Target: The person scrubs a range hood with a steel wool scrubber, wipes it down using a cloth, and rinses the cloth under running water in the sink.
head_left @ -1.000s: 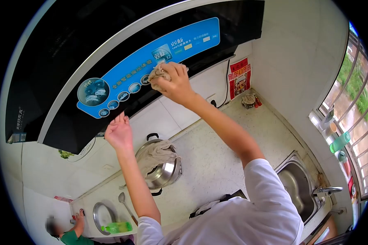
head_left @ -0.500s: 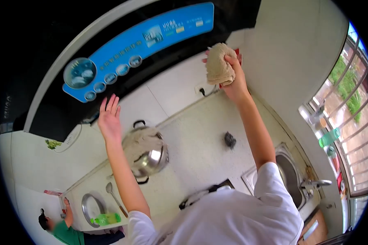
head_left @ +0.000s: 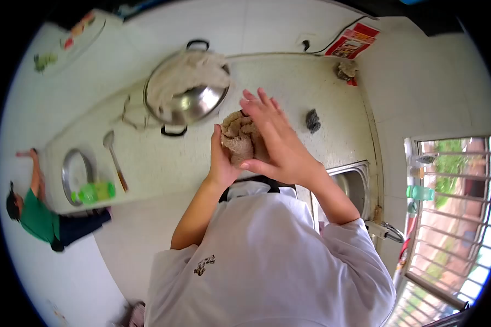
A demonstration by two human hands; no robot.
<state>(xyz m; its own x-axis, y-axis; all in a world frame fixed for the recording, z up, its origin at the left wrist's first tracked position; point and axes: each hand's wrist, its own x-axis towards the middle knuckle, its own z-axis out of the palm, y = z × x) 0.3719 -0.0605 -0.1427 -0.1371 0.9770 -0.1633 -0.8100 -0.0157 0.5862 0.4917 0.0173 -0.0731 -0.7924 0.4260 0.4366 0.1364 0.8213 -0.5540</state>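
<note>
A bunched beige cloth (head_left: 239,139) is between my two hands, in front of my chest and above the counter. My left hand (head_left: 222,162) supports it from the left, fingers curled round its side. On the right, my right hand (head_left: 275,139) lies against the cloth with its fingers spread and its thumb near the lower edge. Behind them, a large metal wok with a lid (head_left: 188,103) has another beige cloth (head_left: 185,76) draped over it.
The counter (head_left: 278,71) bears a dark scrub pad (head_left: 312,121), a ladle (head_left: 114,158), a metal basin (head_left: 65,174) and a green bottle (head_left: 95,192). At right are a sink (head_left: 354,188) and faucet (head_left: 386,231). Another person (head_left: 41,218) stands far left.
The view has tilted down from the range hood to the counter. My right hand has brought the cloth down from the hood to my chest, and my left hand has come to it.
</note>
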